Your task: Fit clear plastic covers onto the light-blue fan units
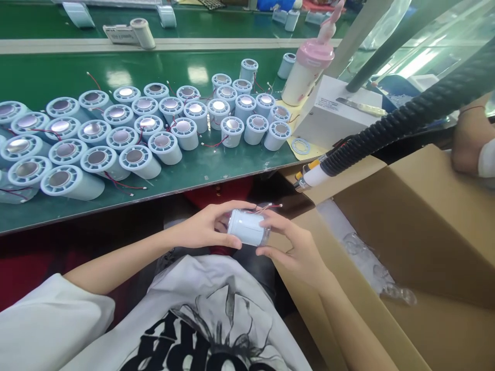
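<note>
You gripped the cylinder [247,227] in both hands, left [203,226] and right [297,250]; its loose wires [266,207] at 12 o'clock could have snagged.

We see green bench [185,172] running left to right. On it, dense cluster of pale blue cylinders [127,134], most tipped toward us, each with shiny metal disc in ribbed end cap. Thin red wires [119,183] trail between them. At right end we note yellow sheet [305,144] bearing loose blue ring [300,146], pink-lidded bottle [307,72], white box [340,111] just beside.
</note>
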`<action>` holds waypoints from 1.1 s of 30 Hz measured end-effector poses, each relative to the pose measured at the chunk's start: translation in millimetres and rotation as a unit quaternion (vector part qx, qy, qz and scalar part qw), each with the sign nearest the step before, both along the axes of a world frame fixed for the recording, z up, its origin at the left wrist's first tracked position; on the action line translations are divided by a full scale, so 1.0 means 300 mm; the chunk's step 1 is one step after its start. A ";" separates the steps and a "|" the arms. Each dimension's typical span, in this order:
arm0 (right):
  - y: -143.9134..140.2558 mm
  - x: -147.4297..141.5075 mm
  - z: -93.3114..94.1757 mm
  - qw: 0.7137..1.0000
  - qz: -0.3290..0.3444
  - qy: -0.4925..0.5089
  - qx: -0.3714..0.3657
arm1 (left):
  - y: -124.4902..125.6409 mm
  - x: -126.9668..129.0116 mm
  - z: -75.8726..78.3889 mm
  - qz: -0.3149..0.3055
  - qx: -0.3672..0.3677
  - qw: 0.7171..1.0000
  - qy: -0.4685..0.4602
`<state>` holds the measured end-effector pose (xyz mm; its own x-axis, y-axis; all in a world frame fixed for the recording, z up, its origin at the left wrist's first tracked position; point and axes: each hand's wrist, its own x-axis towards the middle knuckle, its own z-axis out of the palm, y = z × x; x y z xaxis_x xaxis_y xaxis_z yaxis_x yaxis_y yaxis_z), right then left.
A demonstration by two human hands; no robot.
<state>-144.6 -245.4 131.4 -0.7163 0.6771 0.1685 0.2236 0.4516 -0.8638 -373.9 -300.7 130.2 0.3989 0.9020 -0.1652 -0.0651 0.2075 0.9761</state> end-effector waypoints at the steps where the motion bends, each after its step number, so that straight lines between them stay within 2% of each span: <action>1: -0.002 0.004 0.001 1.000 -0.003 0.002 -0.026 | 0.000 -0.002 0.004 -0.007 0.019 1.000 0.011; 4: -0.005 0.007 0.008 0.995 -0.002 0.009 -0.102 | -0.001 -0.006 0.013 -0.014 0.066 0.997 0.034; 8: -0.002 0.001 0.020 0.985 0.010 0.045 -0.166 | -0.008 -0.007 0.019 -0.016 0.103 0.994 0.038; 13: -0.002 0.000 0.000 0.969 -0.002 0.081 -0.233 | 0.002 -0.003 0.014 -0.010 0.073 0.997 0.015; 16: -0.005 -0.002 -0.052 0.954 -0.055 0.136 -0.260 | 0.056 0.015 -0.022 0.012 0.041 0.998 -0.044; 21: 0.027 0.012 -0.173 0.922 -0.207 0.227 -0.236 | 0.243 0.104 -0.119 0.040 -0.017 0.991 -0.127; 25: 0.090 0.038 -0.236 0.914 -0.255 0.241 -0.204 | 0.377 0.173 -0.153 0.020 -0.032 0.990 -0.138; 29: 0.131 0.044 -0.253 0.912 -0.251 0.257 -0.201 | 0.412 0.177 -0.145 0.000 -0.027 0.991 -0.128; 33: 0.130 0.030 -0.229 0.914 -0.220 0.261 -0.221 | 0.372 0.130 -0.126 0.014 -0.021 0.994 -0.103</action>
<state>-135.7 -206.3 62.7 -0.2587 0.9646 0.0507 -0.1950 -0.0007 -0.9808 -334.9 -189.2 92.4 0.4028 0.9074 -0.1203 -0.2695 0.2432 0.9318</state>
